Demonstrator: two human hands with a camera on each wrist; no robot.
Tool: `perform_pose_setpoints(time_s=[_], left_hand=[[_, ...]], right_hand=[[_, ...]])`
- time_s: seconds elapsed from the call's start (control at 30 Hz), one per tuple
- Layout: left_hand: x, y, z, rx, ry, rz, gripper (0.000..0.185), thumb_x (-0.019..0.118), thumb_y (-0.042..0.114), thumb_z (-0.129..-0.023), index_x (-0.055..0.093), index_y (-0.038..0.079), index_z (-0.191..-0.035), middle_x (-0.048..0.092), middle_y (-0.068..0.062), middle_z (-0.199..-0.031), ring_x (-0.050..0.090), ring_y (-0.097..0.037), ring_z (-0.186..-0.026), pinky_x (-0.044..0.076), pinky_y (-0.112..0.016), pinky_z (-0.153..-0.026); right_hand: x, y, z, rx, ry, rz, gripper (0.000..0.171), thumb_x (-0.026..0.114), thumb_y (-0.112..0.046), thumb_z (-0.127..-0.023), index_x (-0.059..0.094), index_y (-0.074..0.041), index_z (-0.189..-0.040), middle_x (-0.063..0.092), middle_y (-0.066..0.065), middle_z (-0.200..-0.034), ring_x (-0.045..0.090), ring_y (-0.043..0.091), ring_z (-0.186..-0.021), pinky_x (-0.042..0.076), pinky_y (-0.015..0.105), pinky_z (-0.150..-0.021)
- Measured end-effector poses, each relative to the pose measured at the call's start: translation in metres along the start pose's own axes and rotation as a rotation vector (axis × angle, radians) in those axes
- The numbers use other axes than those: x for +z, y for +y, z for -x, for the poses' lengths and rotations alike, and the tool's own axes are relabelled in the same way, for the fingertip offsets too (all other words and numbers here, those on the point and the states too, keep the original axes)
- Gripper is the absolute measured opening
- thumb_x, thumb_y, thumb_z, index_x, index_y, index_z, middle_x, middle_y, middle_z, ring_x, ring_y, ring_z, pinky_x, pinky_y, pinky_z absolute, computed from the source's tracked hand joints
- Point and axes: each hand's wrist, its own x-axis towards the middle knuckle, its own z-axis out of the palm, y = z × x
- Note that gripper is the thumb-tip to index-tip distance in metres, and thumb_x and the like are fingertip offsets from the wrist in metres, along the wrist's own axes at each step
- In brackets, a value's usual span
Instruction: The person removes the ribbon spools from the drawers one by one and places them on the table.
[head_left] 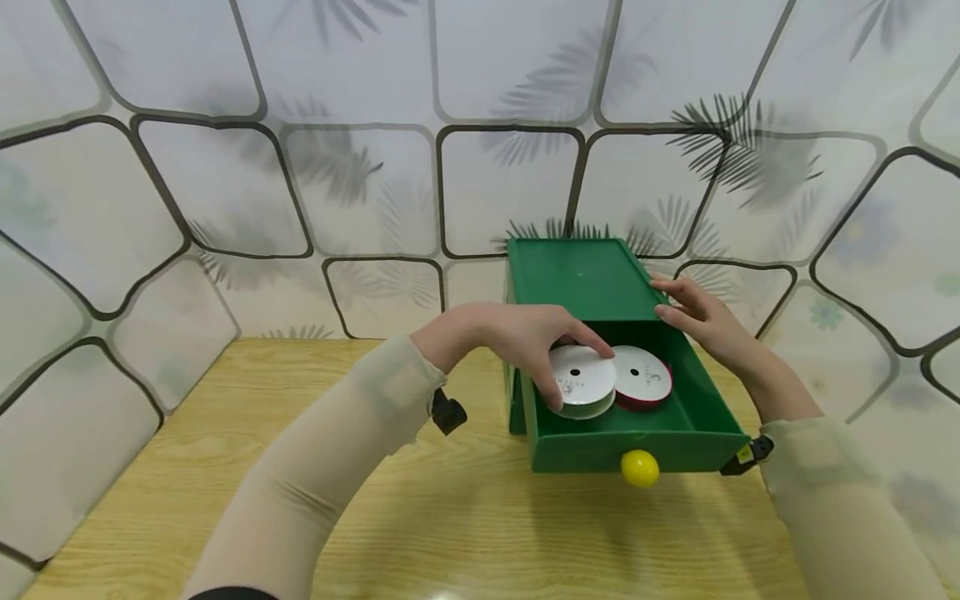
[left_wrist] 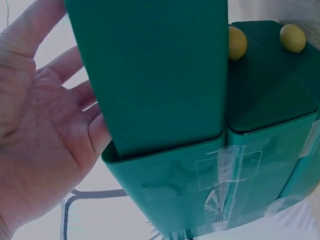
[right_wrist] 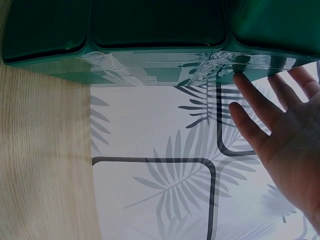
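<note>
A green drawer cabinet [head_left: 577,279] stands on the table, its top drawer [head_left: 585,454] pulled out by a yellow knob [head_left: 640,468]. Inside the drawer lie two ribbon spools with white faces: a white-edged one [head_left: 581,379] at left and a red-edged one [head_left: 637,375] at right. My left hand [head_left: 517,333] reaches over the drawer's left wall and grips the white-edged spool between thumb and fingers; the left wrist view hides the fingertips behind the drawer. With fingers extended, my right hand [head_left: 712,325] touches the cabinet's right side, also seen in the right wrist view [right_wrist: 290,135].
Below the open drawer, closed drawers [left_wrist: 275,85] with yellow knobs [left_wrist: 292,38] show in the left wrist view. Clear tape [left_wrist: 227,185] joins the cabinet's units. A patterned curtain [head_left: 360,192] hangs behind the wooden table [head_left: 420,517].
</note>
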Motion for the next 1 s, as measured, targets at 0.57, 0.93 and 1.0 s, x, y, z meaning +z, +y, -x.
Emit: perform_pose_setpoints(time_s=[0.57,0.93,1.0], left_hand=[[-0.013,-0.005,0.033,0.102,0.221,0.102,0.077,0.084,0.029,-0.077,0.048,0.017,-0.144,0.053,0.007,-0.13,0.047,-0.011,-0.112,0.045,-0.03,-0.086],[-0.02,-0.005,0.059,0.115,0.427,0.158,0.075,0.085,0.025,-0.075,0.052,0.018,-0.142,0.05,0.006,-0.134,0.045,-0.015,-0.111,0.051,-0.035,-0.077],[-0.022,-0.005,0.065,0.109,0.435,0.168,0.075,0.086,0.025,-0.075,0.052,0.018,-0.141,0.05,0.006,-0.134,0.044,-0.014,-0.113,0.05,-0.036,-0.08]], right_hand=[[0.002,0.0,-0.001,0.007,0.015,-0.01,0.044,0.049,-0.016,-0.103,0.038,0.001,-0.143,0.022,0.02,-0.157,0.021,0.046,-0.139,0.026,0.052,-0.11],[0.002,0.001,-0.001,-0.021,0.019,0.003,0.042,0.049,-0.014,-0.103,0.041,-0.001,-0.142,0.024,0.022,-0.155,0.024,0.048,-0.138,0.034,0.023,-0.1],[0.002,0.001,0.0,-0.015,0.016,0.009,0.043,0.048,-0.015,-0.103,0.04,-0.002,-0.143,0.024,0.022,-0.155,0.024,0.047,-0.138,0.034,0.026,-0.101]])
